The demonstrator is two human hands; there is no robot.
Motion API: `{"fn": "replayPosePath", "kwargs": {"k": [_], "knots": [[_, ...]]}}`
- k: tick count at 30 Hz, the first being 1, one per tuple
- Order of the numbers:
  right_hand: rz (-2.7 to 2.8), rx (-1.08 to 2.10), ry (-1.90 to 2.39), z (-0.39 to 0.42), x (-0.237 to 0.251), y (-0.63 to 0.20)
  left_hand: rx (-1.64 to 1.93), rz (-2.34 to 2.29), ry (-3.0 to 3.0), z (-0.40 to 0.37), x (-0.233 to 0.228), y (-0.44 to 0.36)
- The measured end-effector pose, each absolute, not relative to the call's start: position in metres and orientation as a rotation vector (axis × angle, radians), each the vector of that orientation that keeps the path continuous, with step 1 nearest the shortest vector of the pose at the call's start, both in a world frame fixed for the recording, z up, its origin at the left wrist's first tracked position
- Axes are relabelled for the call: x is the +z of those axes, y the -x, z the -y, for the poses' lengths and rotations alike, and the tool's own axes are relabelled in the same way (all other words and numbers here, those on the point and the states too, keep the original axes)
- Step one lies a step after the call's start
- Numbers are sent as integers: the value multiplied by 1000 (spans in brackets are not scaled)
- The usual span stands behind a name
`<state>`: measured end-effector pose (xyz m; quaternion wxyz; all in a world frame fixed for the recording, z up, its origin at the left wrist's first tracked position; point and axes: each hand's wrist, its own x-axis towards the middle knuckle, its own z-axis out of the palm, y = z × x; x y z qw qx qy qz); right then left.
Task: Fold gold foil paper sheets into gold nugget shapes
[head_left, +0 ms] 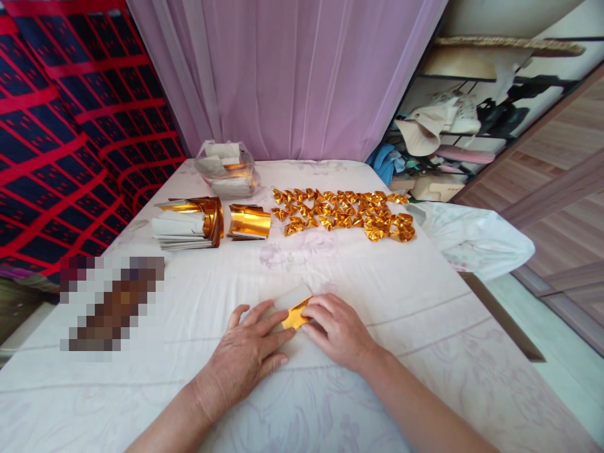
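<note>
Foil [296,314] looks light, thin, crease-prone; left hand [245,355] presses flat at 9 o'clock, right hand [337,328] fingertips pinch its 3 o'clock edge.

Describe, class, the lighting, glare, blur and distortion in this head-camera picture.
Head view: soft, even daylight with faint shadows under the left hand and right hand; bright glints on the gold foil sheet and folded gold pieces; a pixelated patch on the left; wide-angle bending tilts the wooden door.
</note>
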<state>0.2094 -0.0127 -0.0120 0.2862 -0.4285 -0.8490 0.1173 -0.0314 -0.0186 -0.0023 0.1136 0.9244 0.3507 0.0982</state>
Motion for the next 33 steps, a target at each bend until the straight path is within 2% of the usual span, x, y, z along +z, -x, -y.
{"fn": "replayPosePath", "kwargs": {"k": [12,28,33], "knots": [[2345,342,1110,14,-10,-204,534,-1241,-2526,14,-5,15],[2417,43,1173,20,-12,-190,698,-1230,-2483,13,-5,14],[2307,132,1214,21,-14,-193,772,-1277,-2520,9,-3,16]]}}
